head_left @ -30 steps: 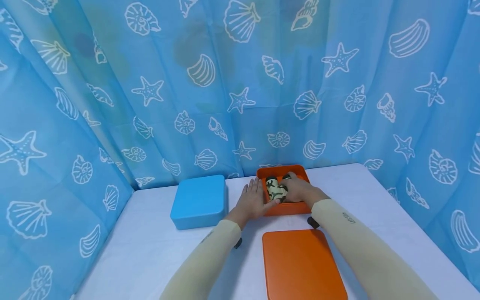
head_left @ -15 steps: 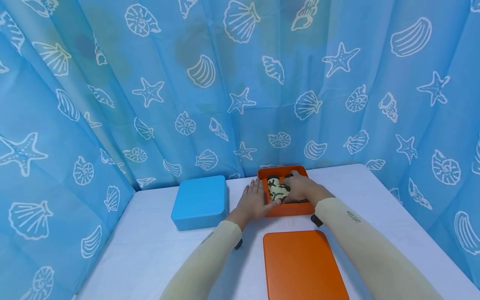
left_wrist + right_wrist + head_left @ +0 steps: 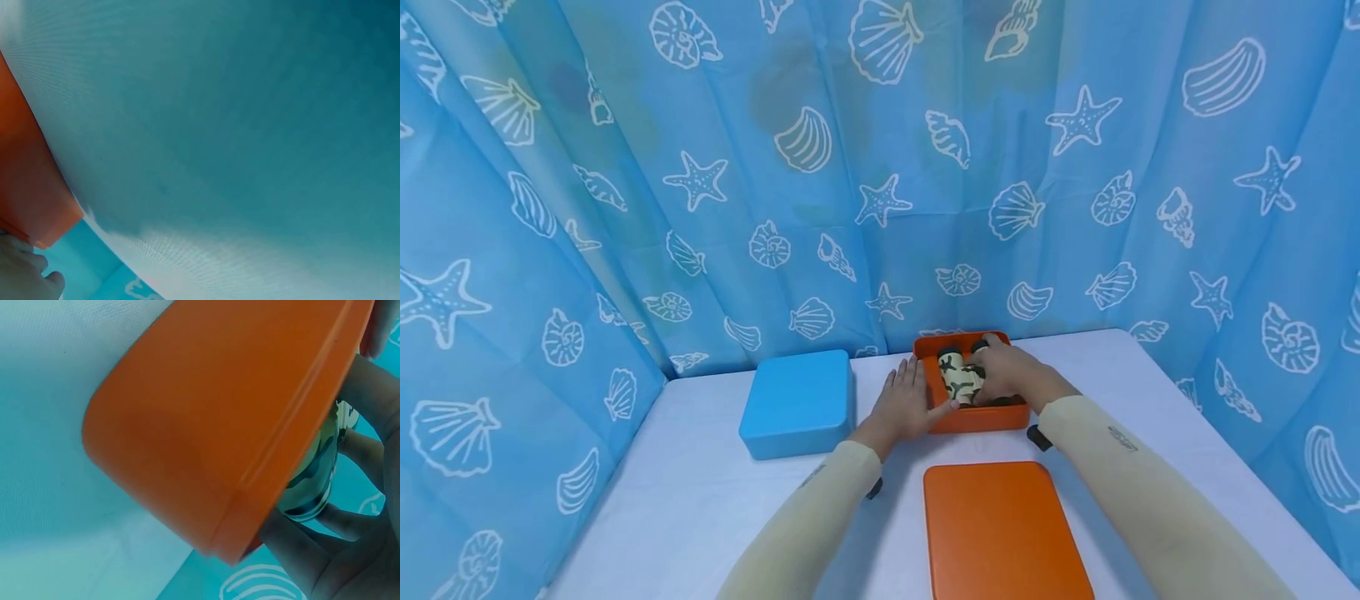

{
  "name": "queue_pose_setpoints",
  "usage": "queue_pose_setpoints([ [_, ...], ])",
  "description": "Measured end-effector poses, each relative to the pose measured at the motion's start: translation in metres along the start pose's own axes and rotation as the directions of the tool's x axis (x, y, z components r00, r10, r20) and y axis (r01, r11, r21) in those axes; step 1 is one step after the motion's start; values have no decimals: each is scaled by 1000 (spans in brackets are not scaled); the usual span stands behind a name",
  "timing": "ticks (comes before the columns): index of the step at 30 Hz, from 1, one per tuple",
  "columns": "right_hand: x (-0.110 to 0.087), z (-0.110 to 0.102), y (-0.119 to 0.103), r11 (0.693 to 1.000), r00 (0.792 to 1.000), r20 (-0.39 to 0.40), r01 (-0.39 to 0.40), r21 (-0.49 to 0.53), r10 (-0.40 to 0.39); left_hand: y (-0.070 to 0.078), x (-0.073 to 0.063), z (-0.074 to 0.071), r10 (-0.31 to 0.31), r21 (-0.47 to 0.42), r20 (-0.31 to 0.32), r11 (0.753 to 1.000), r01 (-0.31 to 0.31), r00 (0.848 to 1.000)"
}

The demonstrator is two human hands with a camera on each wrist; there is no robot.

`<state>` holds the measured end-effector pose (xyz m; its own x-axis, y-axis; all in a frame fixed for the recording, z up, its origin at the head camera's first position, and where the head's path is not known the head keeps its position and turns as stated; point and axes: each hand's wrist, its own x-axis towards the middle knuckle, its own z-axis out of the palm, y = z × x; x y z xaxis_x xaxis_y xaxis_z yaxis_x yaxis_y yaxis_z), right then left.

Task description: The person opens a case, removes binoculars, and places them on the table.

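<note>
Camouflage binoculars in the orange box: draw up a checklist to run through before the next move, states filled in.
1. Right hand gripping the binoculars: ok, its fingers curl round them.
2. Left hand at the orange box: ok, it rests against the left side.
3. Binoculars clear of the box: not ok, they are partly inside it.
4. Binoculars off the box floor: cannot tell, the contact is hidden.
5. Orange lid off the box: ok, it lies apart on the table.
6. Blue box apart from the orange box: ok.
</note>
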<state>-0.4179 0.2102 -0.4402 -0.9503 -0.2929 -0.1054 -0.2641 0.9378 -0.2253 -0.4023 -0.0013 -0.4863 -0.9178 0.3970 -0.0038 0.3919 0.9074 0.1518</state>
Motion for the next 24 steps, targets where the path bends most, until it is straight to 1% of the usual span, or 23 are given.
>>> queue_pose_setpoints([
  [6, -8, -8, -1, 1000, 999, -34, -12, -8, 12, 0, 1, 0, 1, -6, -3, 1000, -1, 1000],
  [12, -14, -13, -3, 1000, 998, -69, 9, -23, -11, 0, 0, 0, -5, -5, 0, 1000, 5, 1000],
  [18, -17, -11, -6, 999, 994, -106, 32, -44, -37, 0, 0, 1, -7, -7, 7, 1000, 7, 1000],
  [24, -15, -16, -8, 997, 991, -130, 22, -77, -32, 1, -1, 1, -6, 3, 5, 1000, 6, 1000],
])
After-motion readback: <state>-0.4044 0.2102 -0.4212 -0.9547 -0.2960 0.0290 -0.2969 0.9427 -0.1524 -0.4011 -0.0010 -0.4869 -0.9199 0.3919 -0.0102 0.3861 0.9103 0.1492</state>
